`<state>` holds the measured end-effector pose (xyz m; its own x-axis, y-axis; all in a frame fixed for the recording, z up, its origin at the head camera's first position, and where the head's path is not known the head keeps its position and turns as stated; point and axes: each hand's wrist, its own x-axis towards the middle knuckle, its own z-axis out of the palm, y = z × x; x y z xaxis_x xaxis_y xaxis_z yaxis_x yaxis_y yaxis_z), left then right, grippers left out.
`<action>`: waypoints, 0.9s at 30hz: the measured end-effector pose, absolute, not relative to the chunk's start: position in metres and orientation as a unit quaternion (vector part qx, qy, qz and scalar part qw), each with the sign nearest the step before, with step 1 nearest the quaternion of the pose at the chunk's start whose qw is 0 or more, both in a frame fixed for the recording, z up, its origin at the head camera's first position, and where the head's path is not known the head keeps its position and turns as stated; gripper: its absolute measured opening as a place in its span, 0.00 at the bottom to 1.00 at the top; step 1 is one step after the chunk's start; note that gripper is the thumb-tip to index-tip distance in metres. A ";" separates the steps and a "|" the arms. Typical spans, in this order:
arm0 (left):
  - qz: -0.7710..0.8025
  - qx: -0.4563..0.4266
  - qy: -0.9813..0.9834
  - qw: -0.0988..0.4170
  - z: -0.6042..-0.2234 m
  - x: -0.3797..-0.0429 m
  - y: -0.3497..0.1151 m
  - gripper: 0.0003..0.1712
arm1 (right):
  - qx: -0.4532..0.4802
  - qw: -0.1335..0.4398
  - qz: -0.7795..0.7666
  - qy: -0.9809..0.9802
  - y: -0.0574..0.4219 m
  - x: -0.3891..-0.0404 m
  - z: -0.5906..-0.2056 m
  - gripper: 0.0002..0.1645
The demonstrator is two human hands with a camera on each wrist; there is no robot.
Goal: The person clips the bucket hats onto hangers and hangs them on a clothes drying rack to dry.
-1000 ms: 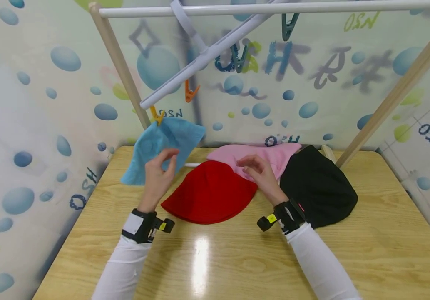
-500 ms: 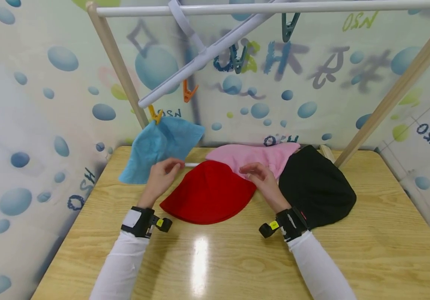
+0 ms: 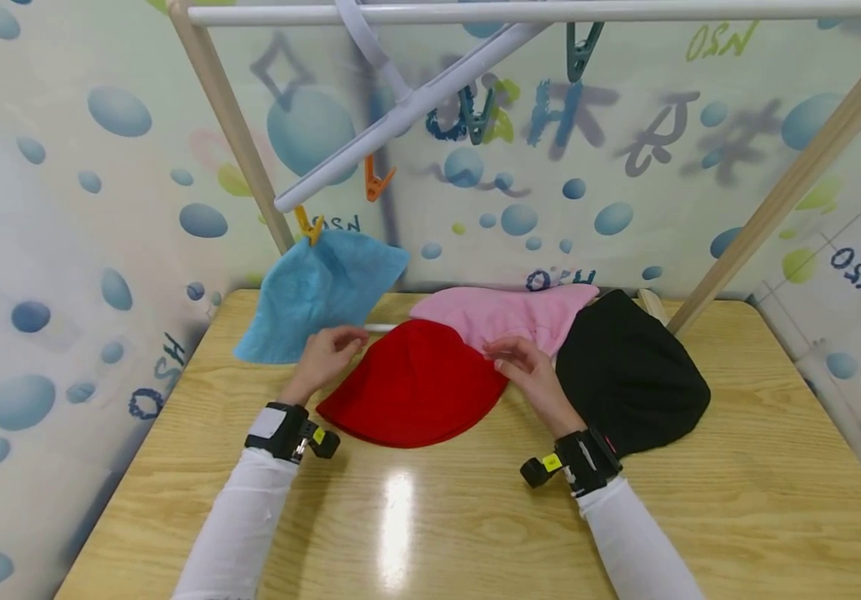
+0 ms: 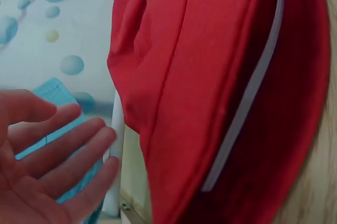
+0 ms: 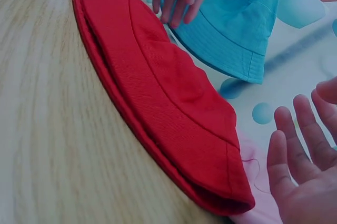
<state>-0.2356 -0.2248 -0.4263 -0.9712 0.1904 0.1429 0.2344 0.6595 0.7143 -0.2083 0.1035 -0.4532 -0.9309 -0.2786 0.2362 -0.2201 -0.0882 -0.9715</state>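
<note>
Left hand (image 3: 325, 358) and right hand (image 3: 533, 377) are hovering loosely, holding nothing; a red hat (image 3: 417, 390) is lying between them.

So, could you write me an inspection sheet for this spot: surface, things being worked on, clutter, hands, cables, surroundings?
Surface: wooden tabletop, light-coloured, with a bright reflection near the front.
Work things: red hat lying between the hands, brim towards the person.
Clutter: pink hat partly behind the red one; black cloth item to the right.
Hands: left hand and right hand on either side of the red hat, fingers relaxed, apparently holding nothing.
Cables: nothing seen.
Surroundings: wall printed with blue bubbles and lettering; white hanger with yellow clip gripping a blue hat; orange clip holding nothing.
</note>
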 end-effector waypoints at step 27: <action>-0.327 -0.102 -0.905 -0.252 -0.420 -0.254 -0.221 0.18 | -0.172 0.038 -0.723 0.668 0.102 -0.198 -0.464 0.17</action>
<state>-0.2543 -0.2206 -0.4199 -0.8524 0.3491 -0.3892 0.0199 0.7657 0.6429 -0.1976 0.1023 -0.4643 -0.9382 -0.2842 0.1976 -0.1746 -0.1043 -0.9791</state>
